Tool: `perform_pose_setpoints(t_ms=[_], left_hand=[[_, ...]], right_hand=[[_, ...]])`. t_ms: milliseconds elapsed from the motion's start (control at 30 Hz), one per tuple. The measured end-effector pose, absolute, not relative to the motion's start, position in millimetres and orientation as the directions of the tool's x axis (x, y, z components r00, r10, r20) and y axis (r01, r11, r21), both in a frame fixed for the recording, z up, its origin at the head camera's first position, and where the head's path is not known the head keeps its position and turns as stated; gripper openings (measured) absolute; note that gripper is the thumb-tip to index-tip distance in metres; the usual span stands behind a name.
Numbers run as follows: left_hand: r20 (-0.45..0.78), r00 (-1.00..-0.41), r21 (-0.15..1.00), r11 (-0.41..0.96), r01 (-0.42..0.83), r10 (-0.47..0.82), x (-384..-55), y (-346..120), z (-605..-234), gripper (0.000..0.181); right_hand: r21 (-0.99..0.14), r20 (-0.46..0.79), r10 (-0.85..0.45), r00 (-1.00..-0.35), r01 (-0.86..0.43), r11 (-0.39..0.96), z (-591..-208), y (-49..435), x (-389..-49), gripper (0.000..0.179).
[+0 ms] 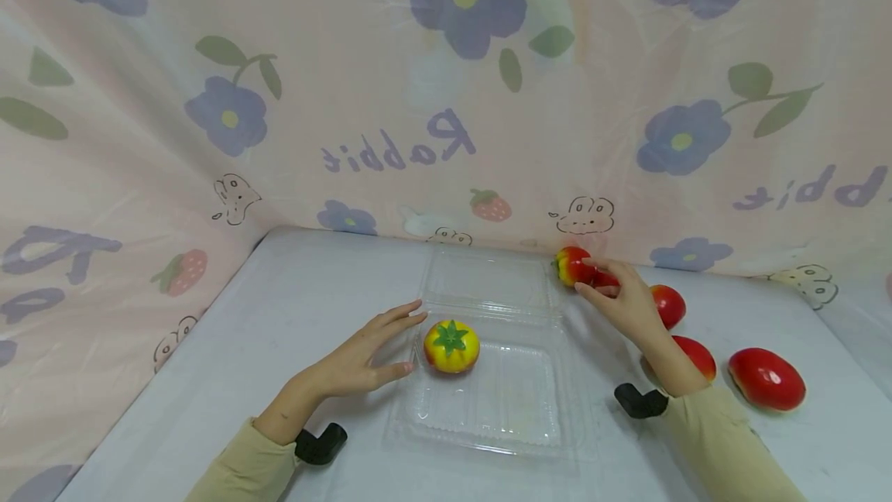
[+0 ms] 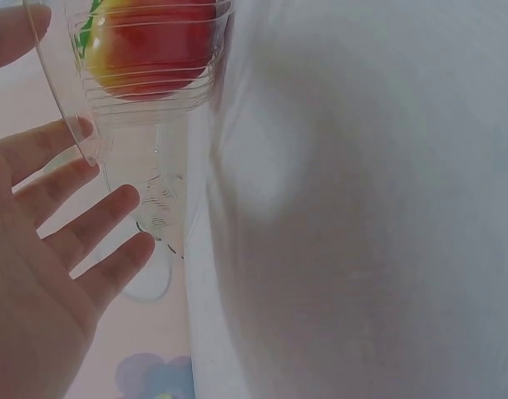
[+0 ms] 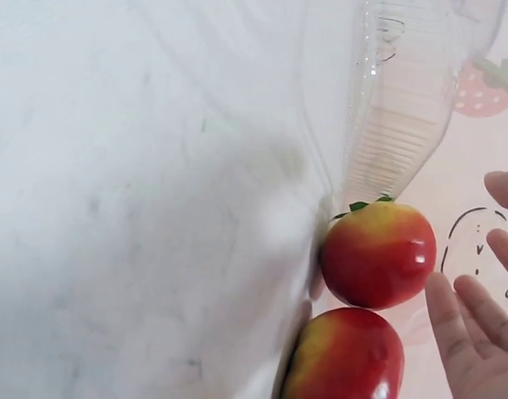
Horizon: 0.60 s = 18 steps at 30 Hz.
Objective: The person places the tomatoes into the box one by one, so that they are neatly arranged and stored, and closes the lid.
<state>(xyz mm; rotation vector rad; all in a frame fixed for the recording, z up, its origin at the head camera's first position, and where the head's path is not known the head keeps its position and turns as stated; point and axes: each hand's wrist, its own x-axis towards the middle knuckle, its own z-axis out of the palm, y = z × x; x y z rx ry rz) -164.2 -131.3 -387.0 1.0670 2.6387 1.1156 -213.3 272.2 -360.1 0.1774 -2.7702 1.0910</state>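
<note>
A clear plastic clamshell box (image 1: 512, 444) lies with its lid (image 1: 488, 281) folded back. In its base sits a toy tomato (image 1: 451, 355), yellow and red with a green leafy top. My left hand (image 1: 348, 362) is spread beside the box's left edge, fingers extended; in the left wrist view its fingertips reach the clear rim. My right hand (image 1: 623, 300) hovers loosely by a second toy tomato (image 3: 382, 258) to the right of the lid. A third red fruit (image 3: 349, 357) lies close by it, partly behind my fingers in the head view. Whether my fingertips touch either is unclear.
To the right, a red fruit (image 1: 669, 307) lies beyond my wrist, another (image 1: 695, 359) is partly hidden by my forearm, and a larger oval one (image 1: 766, 379) sits farther right. A printed curtain (image 1: 390, 99) rises behind the white table (image 1: 293, 293).
</note>
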Motion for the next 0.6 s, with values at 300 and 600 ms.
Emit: perform_pose_setpoints(t_ms=[300, 600], left_hand=[[0.181, -0.757, 0.664, 0.49, 0.565, 0.627, -164, -131, -387, 0.063], [0.188, -0.751, 0.668, 0.478, 0.57, 0.632, -164, -131, -387, 0.064]], right_hand=[[-0.67, 0.189, -0.027, -0.982, -0.149, 0.728, -364, 269, -222, 0.055], [-0.684, 0.214, -0.023, -0.977, -0.167, 0.71, -368, 268, -229, 0.056]])
